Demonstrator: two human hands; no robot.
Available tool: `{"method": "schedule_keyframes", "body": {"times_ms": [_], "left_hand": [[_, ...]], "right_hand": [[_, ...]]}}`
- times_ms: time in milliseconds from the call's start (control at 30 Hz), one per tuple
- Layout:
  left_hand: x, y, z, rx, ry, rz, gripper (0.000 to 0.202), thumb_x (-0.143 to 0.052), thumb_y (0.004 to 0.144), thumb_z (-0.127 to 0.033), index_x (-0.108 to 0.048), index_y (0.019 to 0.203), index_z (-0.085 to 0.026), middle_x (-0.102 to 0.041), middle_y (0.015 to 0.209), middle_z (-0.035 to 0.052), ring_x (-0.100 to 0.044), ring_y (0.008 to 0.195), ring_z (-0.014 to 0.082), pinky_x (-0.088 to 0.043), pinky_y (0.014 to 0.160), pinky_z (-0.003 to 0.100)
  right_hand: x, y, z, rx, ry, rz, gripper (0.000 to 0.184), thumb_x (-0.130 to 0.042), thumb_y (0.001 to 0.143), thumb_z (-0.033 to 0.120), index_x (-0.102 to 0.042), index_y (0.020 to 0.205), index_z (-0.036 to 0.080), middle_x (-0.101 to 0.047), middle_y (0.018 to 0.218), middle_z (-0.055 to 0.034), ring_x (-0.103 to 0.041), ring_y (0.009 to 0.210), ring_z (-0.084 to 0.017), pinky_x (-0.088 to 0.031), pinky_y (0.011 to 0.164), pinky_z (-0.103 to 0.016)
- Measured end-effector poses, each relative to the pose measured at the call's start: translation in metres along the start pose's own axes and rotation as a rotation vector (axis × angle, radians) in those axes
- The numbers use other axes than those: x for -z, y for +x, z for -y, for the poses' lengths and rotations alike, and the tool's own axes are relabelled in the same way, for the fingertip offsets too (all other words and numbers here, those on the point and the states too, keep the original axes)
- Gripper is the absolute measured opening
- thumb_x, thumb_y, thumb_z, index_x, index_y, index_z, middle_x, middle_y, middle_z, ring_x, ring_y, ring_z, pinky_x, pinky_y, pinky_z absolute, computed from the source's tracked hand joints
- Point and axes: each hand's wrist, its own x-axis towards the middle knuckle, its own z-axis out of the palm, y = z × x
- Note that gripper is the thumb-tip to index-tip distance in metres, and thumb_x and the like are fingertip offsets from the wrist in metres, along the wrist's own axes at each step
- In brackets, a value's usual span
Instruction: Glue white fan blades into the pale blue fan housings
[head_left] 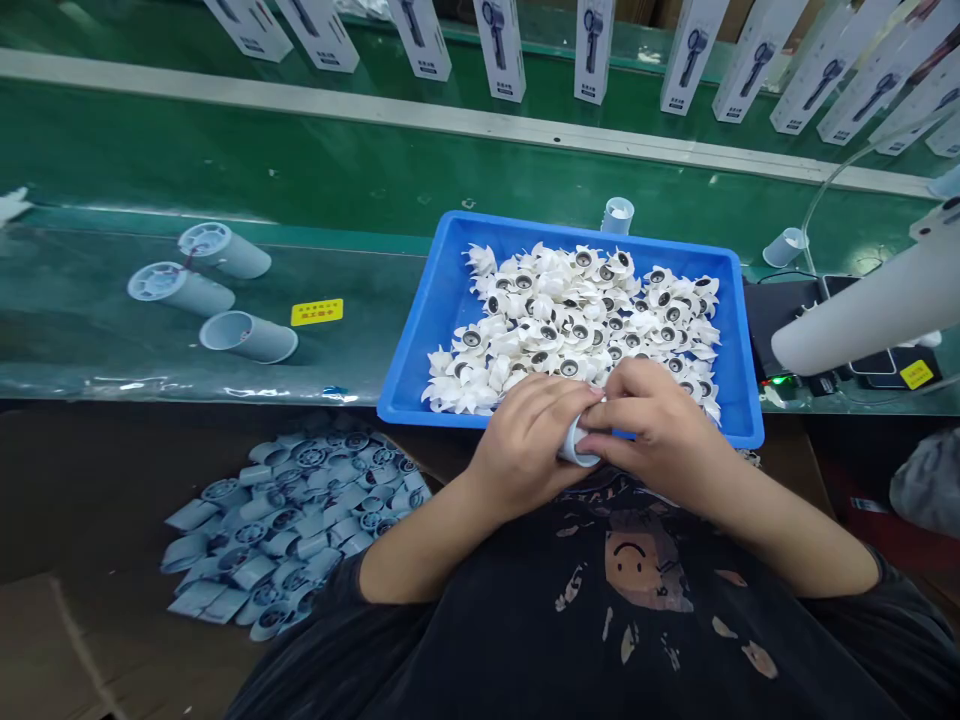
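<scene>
The tube [573, 446] is pale blue, smooth, round and hollow, held at a tilt between the left hand [531, 430] and the right hand [660, 425], one open end towards the body; fingers hide its far end. It sits by the tray's [417, 335] near edge

Hands [529, 435] [660, 430] curled, close together

Hands [529, 432] [656, 425] hide much of the blue tube [574, 448]; the top edge crops boxes [500, 55].

Glossy green work surface [337, 175], long pale rail [337, 109] across.
</scene>
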Motion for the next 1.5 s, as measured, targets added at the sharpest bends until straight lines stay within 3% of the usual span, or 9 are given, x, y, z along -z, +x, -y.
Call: {"method": "schedule_keyframes", "body": {"times_ms": [200,333,533,667,867,933,1033,1300,1500], "left_hand": [[-0.004,-0.005,0.006,0.032,0.019,-0.022,0.033,-0.056,0.095,-0.039,-0.053,0.121,-0.020,-0.074,0.104,0.0098,-0.071,0.099,0.0231,-0.057,0.090,0.038],[0.002,-0.010,0.023,0.181,-0.035,-0.041,0.047,-0.067,0.087,-0.050,-0.055,0.122,-0.021,-0.074,0.106,0.0093,-0.070,0.098,0.0242,-0.057,0.088,0.039],[0.009,-0.003,0.025,0.106,-0.162,0.199,0.065,-0.065,0.085,-0.061,-0.050,0.135,-0.022,-0.067,0.126,0.0124,-0.063,0.115,0.0282,-0.051,0.100,0.046],[0.018,0.016,0.032,0.007,-0.133,0.330,0.069,-0.067,0.078,-0.067,-0.054,0.130,-0.023,-0.063,0.131,0.0121,-0.059,0.119,0.0298,-0.048,0.104,0.048],[0.042,0.082,0.139,0.489,0.183,0.183,0.043,-0.074,0.078,-0.048,-0.063,0.111,-0.022,-0.061,0.110,0.0072,-0.060,0.108,0.0274,-0.050,0.096,0.043],[0.044,0.102,0.182,0.832,0.275,0.068,0.049,-0.072,0.083,-0.038,-0.053,0.125,-0.022,-0.059,0.120,0.0069,-0.061,0.109,0.0241,-0.050,0.097,0.037],[0.038,0.115,0.230,0.987,0.336,0.065,0.053,-0.065,0.090,-0.026,-0.044,0.137,-0.016,-0.058,0.127,0.0121,-0.061,0.112,0.0242,-0.050,0.097,0.040],[0.034,0.095,0.285,1.104,0.396,0.166,0.040,-0.063,0.094,-0.036,-0.056,0.128,-0.017,-0.057,0.133,0.0119,-0.059,0.116,0.0271,-0.052,0.097,0.050],[0.091,0.023,0.258,1.131,0.546,0.153,0.046,-0.054,0.096,-0.039,-0.051,0.138,-0.019,-0.054,0.142,0.0134,-0.048,0.134,0.0326,-0.037,0.112,0.057]], "right_hand": [[0.004,-0.003,-0.001,-0.056,0.021,-0.002,0.019,-0.065,0.091,0.032,-0.076,0.092,0.016,-0.049,0.078,-0.0026,-0.048,0.073,-0.014,-0.040,0.065,-0.028],[0.019,-0.018,0.002,-0.029,0.220,0.002,0.041,-0.054,0.097,0.042,-0.071,0.070,0.017,-0.045,0.074,-0.0008,-0.049,0.070,-0.012,-0.042,0.063,-0.026],[-0.005,-0.034,-0.010,-0.007,-0.105,-0.020,0.057,-0.059,0.089,0.058,-0.059,0.133,0.022,-0.046,0.136,-0.0182,-0.048,0.124,-0.032,-0.050,0.096,-0.052],[0.006,-0.046,-0.017,0.159,-0.132,-0.230,0.023,-0.058,0.094,0.039,-0.069,0.099,0.020,-0.058,0.121,-0.0117,-0.055,0.115,-0.027,-0.046,0.099,-0.050],[0.030,-0.081,-0.020,0.133,-0.158,-0.428,0.015,-0.054,0.091,0.020,-0.068,0.086,0.018,-0.063,0.102,-0.0098,-0.063,0.094,-0.021,-0.055,0.081,-0.039],[0.023,-0.090,-0.021,0.086,-0.151,-0.427,0.014,-0.056,0.089,0.018,-0.069,0.084,0.019,-0.065,0.100,-0.0095,-0.066,0.092,-0.020,-0.057,0.077,-0.035],[0.014,-0.102,-0.024,0.076,-0.111,-0.419,0.014,-0.058,0.088,0.018,-0.072,0.089,0.020,-0.067,0.099,-0.0085,-0.068,0.092,-0.019,-0.059,0.078,-0.032],[0.016,-0.125,-0.045,0.074,-0.075,-0.405,0.019,-0.057,0.090,0.018,-0.074,0.098,0.022,-0.064,0.109,-0.0085,-0.066,0.102,-0.017,-0.052,0.095,-0.026],[0.016,-0.111,-0.047,0.096,-0.073,-0.406,0.017,-0.057,0.089,0.018,-0.073,0.093,0.021,-0.067,0.101,-0.0083,-0.069,0.092,-0.019,-0.058,0.085,-0.029]]}}
